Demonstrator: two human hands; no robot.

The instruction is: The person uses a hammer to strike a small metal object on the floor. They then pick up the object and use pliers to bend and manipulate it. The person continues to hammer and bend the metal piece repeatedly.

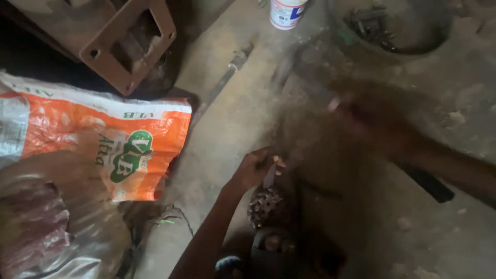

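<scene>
At the far left lies an orange and white woven sack (103,139) on the dusty floor (232,124), with a rusty metal frame (126,44) beyond it. Near the middle, the left hand (254,168) pinches a thin pale chisel-like piece (270,175) between its fingertips, holding its tip down against a round, toothed metal part (265,206) that sits just near of the hand. To the right, the right hand (356,111) is a raised blur; I cannot tell how its fingers stand. Far off sit a white tub (287,13) and a round basin (398,28).
</scene>
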